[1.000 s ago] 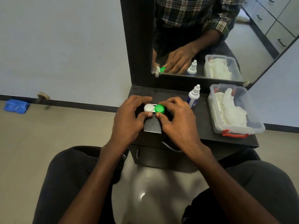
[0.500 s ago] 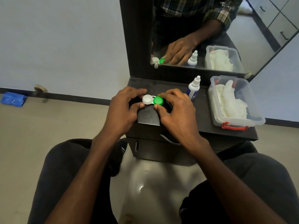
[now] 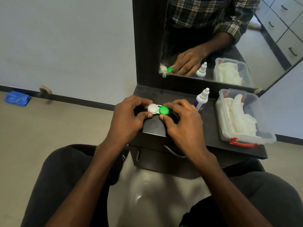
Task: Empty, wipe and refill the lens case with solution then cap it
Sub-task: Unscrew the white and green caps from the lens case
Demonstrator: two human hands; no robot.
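The lens case [image 3: 158, 109] sits on the dark counter [image 3: 211, 128], towards its left half and a little back from the front edge, with both caps on; the white cap [image 3: 152, 108] is on the left well and the green cap [image 3: 164, 110] on the right well, the two touching side by side; the left hand [image 3: 127, 119] has its fingers curled round the white cap, fingertips behind it and thumb pressed at its near side; the right hand [image 3: 183, 122] pinches the green cap the same way, fingers arched over the far side and thumb tip against the near rim; the two thumbs lie close together just in front of the case; the solution bottle [image 3: 201, 99], white with a blue label and a pointed nozzle, stands upright just beside the right hand, towards the back of the counter; a clear plastic box [image 3: 246, 138] with a red clip at its front stands well to the right, holding crumpled white tissues [image 3: 236, 115]; behind the counter a mirror [image 3: 188, 38] in a dark frame repeats the hand, case, bottle and box; a blue cloth [image 3: 17, 98] lies on the floor far to the left by the wall
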